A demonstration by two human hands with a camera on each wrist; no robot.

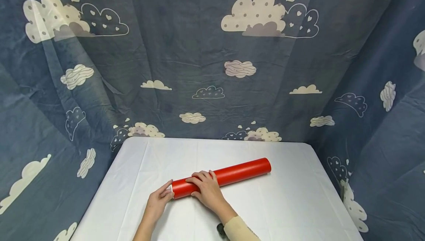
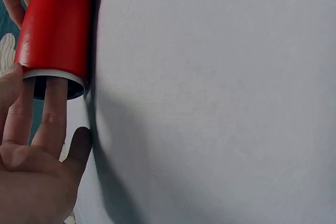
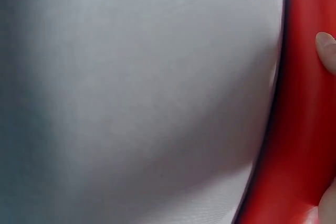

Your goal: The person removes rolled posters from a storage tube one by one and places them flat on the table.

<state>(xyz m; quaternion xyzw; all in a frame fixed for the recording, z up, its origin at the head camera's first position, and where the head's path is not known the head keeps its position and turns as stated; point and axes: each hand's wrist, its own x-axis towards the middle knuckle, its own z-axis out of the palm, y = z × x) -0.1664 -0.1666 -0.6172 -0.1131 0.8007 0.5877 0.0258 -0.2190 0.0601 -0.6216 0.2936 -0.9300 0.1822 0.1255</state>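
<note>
I see the left hand (image 1: 157,202) pinching the red tube (image 1: 244,171) at its left end, two fingers (image 2: 56,121) inside; the right hand (image 1: 208,192) grips it, presumably for steadiness.

From above the near side, the head camera looks forward and down, far enough back to take in the white-covered table (image 1: 285,204) and the cloud-print cloth (image 1: 199,49) beyond. The left-wrist camera, close in, faces along the red tube (image 1: 244,171) from its left end (the head view shares that end, left hand (image 1: 156,202) included). The right-wrist camera, also close, shows mostly table beside the tube.
</note>
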